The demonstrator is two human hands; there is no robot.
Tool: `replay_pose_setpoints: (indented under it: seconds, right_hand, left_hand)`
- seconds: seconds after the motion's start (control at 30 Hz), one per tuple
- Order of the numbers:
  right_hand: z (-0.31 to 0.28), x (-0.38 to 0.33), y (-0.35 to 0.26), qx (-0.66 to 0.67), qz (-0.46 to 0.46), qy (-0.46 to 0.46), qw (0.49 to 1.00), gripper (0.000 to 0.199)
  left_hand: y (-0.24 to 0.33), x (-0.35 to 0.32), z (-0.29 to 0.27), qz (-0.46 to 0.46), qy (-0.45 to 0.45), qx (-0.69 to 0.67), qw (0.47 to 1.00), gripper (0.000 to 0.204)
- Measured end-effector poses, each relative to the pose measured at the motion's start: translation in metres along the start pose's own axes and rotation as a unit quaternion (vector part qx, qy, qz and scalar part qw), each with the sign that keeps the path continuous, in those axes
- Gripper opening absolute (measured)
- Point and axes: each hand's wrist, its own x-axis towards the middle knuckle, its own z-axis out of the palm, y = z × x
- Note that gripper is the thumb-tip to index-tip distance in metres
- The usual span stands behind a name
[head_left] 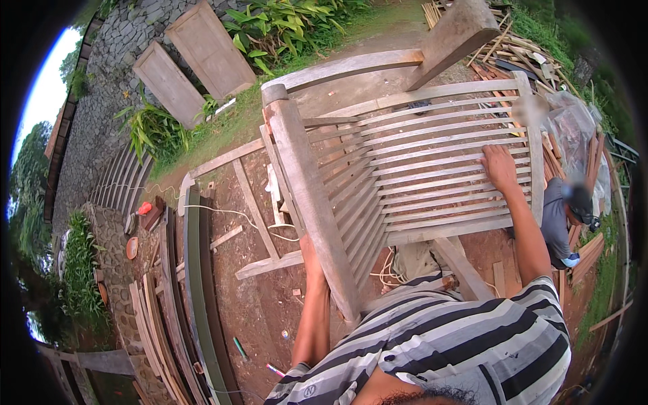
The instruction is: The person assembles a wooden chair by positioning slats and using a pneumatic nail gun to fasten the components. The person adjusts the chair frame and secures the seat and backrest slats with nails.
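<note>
A weathered slatted wooden chair (445,152) fills the middle of the head view, tipped over in front of me. Its seat slats run across toward the right, and a thick post (304,182) slopes down on the left. My left hand (310,256) is closed on the edge of that post, its fingers partly hidden by the wood. My right hand (499,167) lies over the slats toward the right side, with fingers bent around them. A broad wooden arm piece (459,40) sticks up at the far end.
Long boards (172,304) lie at left beside a green beam (202,283). A pale cable (229,210) crosses the dirt ground. Two wooden panels (209,50) lean on a stone wall (128,61). At right, a person (557,219) crouches near piled wood scraps (530,57) and plastic sheeting (570,125).
</note>
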Motion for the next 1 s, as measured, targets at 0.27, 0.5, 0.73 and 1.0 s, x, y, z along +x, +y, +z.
replay_pose_setpoints:
  seconds: [0.27,0.5,0.73,1.0]
  right_hand:
    - [0.139,0.149,0.077,-0.011,0.099,-0.026,0.995,0.023]
    - [0.231,0.342,0.151,0.005,0.151,-0.084,0.985,0.027]
    - [0.307,0.543,0.193,-0.008,0.178,-0.097,0.979,0.027]
    - [0.425,0.772,0.229,-0.042,0.209,-0.040,0.976,0.027]
  left_hand:
    - [-0.010,0.280,0.127,0.010,-0.094,0.066,0.993,0.038]
    - [0.046,0.514,0.271,-0.074,-0.101,0.064,0.990,0.030]
    - [0.065,0.739,0.356,-0.048,-0.078,0.052,0.994,0.028]
    - [0.077,1.035,0.477,-0.049,-0.119,0.032,0.991,0.025]
